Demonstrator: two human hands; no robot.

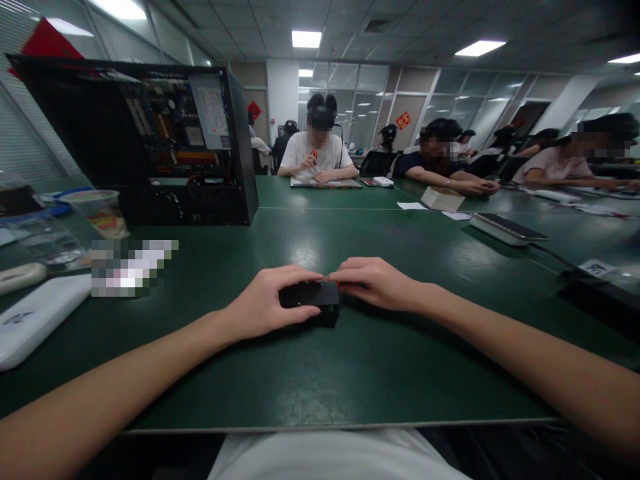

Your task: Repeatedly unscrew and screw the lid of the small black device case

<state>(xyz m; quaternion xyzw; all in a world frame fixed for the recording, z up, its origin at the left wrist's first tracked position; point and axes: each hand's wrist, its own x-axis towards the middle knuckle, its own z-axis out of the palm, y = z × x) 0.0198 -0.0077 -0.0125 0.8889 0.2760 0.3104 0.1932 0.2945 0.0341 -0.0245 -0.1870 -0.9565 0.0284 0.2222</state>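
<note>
A small black rectangular box (313, 294) lies on the green table in front of me, its long side running left to right. My left hand (267, 299) is closed around it from the left, thumb on the near side and fingers along the far side. At the box's right end, my right hand (373, 283) has its fingers pinched together, with the fingertips close to those of my left hand. A bit of red shows by the right fingertips; most of it is hidden, so its kind cannot be made out.
An open computer case (240, 153) stands at the back left of the green table (320, 387). Near it are a plastic cup (103, 212), a bottle (45, 237) and a white power bank-like slab (43, 320). Rightward lie a flat device with a cable (507, 229) and a small open box (443, 200). People sit across the table.
</note>
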